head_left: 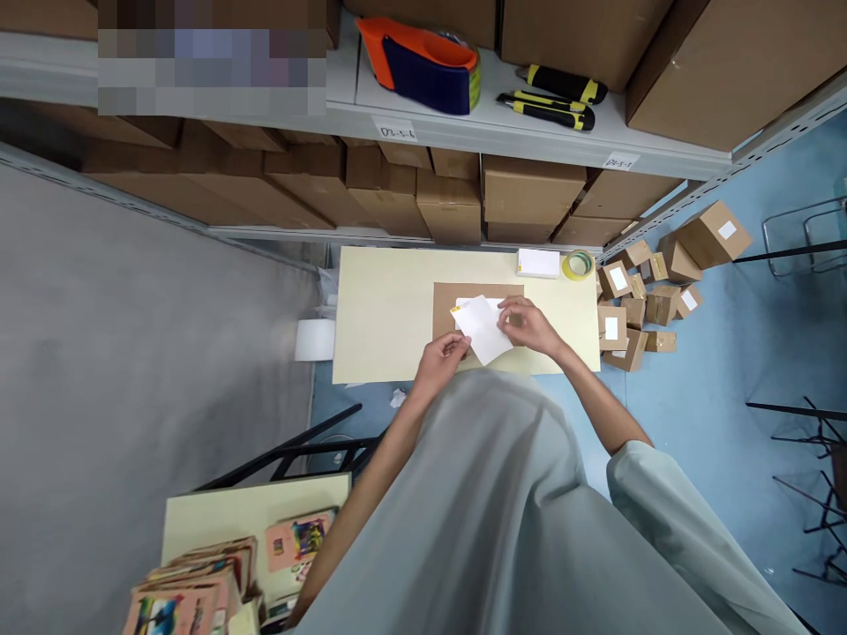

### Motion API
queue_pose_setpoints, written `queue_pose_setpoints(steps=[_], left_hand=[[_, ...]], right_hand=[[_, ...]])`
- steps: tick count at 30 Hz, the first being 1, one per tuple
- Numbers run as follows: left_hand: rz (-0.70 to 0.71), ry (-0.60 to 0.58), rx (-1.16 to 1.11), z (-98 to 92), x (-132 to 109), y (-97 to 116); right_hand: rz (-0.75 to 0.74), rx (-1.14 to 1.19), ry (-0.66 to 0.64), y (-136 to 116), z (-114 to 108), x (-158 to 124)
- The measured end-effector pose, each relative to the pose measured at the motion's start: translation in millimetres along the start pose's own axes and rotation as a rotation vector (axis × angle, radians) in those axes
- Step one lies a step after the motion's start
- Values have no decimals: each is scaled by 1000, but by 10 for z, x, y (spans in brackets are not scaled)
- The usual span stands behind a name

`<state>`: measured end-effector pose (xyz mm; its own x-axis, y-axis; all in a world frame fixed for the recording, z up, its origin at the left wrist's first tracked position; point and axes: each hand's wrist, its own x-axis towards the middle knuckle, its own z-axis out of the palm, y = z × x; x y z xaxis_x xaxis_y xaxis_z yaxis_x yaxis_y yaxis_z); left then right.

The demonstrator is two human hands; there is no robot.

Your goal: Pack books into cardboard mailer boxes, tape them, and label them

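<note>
A white label sheet (485,333) is held at a slant over a flat brown cardboard box (445,302). It has a small yellow mark near its left corner. My left hand (445,359) pinches its left edge, close to the front of the table. The fingers of my right hand (525,324) are closed at its right side, thumb and forefinger pressed together. A second white piece shows partly behind the sheet, on top of the box; the rest of it is covered.
On the pale table (387,309) are a white label stack (537,263) and a tape roll (578,265). The shelf above bears a tape dispenser (423,66) and utility knives (556,99). Small boxes (645,300) lie right; booklets (198,582) are piled lower left.
</note>
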<state>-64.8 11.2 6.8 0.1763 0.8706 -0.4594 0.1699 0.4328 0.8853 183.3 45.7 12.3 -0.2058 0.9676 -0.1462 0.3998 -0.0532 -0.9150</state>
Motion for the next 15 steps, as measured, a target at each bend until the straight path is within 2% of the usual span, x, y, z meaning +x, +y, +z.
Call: queue_pose_setpoints(steps=[2, 6, 10, 15], left_hand=[[-84, 19, -96, 85, 16, -92], [-151, 169, -154, 216, 102, -217], [-127, 245, -196, 268, 212, -267], [-85, 205, -178, 221, 307, -262]], right_hand=[[-41, -34, -121, 73, -66, 197], [-33, -76, -308, 181, -124, 574], [15, -14, -400, 217, -117, 822], [104, 35, -421, 202, -139, 919]])
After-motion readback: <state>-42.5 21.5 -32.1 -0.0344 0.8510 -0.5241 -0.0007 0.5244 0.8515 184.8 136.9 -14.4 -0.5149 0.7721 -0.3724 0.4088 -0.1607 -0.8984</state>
